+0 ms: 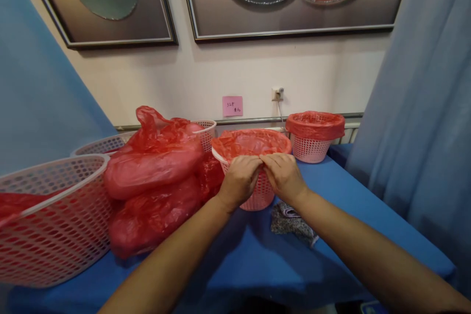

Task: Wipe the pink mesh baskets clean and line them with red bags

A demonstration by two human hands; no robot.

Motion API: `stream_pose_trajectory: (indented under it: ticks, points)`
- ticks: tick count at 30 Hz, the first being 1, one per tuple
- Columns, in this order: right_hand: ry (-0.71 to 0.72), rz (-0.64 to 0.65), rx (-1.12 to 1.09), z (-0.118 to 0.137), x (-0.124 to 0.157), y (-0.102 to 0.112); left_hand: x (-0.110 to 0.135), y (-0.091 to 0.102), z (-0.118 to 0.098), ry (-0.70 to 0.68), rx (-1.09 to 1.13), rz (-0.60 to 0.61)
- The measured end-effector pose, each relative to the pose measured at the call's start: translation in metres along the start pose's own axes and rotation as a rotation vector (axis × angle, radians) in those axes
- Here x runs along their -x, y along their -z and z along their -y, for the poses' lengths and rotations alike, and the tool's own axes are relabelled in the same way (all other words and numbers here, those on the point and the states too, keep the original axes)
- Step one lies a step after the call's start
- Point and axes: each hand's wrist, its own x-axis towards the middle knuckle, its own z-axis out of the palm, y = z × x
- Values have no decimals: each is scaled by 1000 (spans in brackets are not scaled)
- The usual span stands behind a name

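Observation:
A small pink mesh basket (260,195) stands on the blue table (331,206), lined with a red plastic bag (250,143). My left hand (239,180) and my right hand (283,174) meet at the basket's near rim. Both are closed, pinching the edge of the red bag where it folds over the rim. Their fingertips touch each other at the middle.
A heap of red plastic bags (158,181) lies to the left. A large pink basket (51,221) stands at far left, others behind it. A second lined basket (314,137) is at the back right. A patterned cloth (290,221) lies under my right wrist. Blue curtains hang on both sides.

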Motion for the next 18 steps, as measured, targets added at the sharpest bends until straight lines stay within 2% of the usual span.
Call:
stream_pose_trajectory:
  ticks: [4, 8, 10, 13, 16, 18]
  points:
    - [-2, 22, -17, -17, 2, -9, 5, 21, 18, -20, -88, -70]
    - [35, -7, -17, -23, 6, -11, 12, 39, 39, -67, -199, -8]
    - [28, -19, -6, -22, 7, -12, 14, 42, 44, -100, -221, -3]
    - [10, -21, 5, -20, 8, -13, 18, 41, 47, -127, -248, -94]
    - [1, -5, 15, -23, 9, -13, 26, 38, 41, -175, -255, -174]
    - [-14, 15, 17, -25, 9, -12, 33, 35, 32, -178, -233, -161]
